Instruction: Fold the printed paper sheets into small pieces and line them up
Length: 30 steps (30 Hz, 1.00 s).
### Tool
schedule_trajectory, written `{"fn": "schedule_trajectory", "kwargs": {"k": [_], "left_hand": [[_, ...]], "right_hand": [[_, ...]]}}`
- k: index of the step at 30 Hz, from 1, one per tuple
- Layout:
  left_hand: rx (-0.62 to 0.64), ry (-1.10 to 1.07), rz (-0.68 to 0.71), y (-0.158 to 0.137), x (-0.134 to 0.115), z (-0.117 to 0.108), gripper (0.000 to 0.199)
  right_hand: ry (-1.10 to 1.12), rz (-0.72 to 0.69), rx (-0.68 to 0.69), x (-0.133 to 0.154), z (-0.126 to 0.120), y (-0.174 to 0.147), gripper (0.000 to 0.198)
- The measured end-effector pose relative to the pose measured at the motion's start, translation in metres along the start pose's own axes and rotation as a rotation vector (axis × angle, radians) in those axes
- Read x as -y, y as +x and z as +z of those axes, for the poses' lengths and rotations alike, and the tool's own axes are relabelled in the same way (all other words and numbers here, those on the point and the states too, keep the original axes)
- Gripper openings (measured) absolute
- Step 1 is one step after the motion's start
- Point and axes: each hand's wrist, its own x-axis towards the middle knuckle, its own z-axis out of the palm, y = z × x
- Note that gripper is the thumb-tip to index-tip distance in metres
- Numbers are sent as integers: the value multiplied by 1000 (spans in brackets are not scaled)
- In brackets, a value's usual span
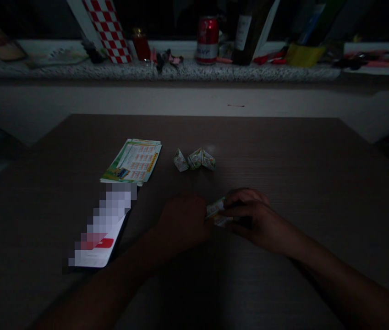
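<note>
Between my two hands is a small piece of folded printed paper (216, 208), white with green and yellow. My left hand (183, 222) is closed on its left end, seen from the back, so the fingertips are hidden. From the right, my right hand (254, 215) pinches the same paper with thumb and fingers. Beyond the hands, folded paper pieces (201, 158) stand on the table, bearing similar print. A stack of printed calendar sheets (135, 160) lies to the left of them.
Below the sheets lies a phone (105, 229) with a lit, partly blurred screen. All this rests on a dark wooden table (283, 151). Behind it, a speckled stone sill (187, 72) carries a red can (207, 39), a dark bottle (245, 34) and a red-and-white checkered box (108, 30).
</note>
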Motion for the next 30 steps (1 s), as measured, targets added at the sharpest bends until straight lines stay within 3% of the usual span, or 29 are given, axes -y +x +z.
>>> {"fn": "schedule_trajectory", "kwargs": {"k": [13,17,22,25,30], "left_hand": [[3,-143,17,1,33,6,7],[-127,-176,145,-2,31,10,15],[-233,-159,417,-6,17,21,21],[-275,-97,498,-3,13,27,10],[-454,-146,539,2,18,28,11]], "right_hand": [[8,-42,83,1,-9,0,40],[16,-76,81,0,-11,0,37],[37,-120,74,3,-12,0,25],[83,-138,44,3,-12,1,12],[158,-258,-142,0,-7,3,13]]}}
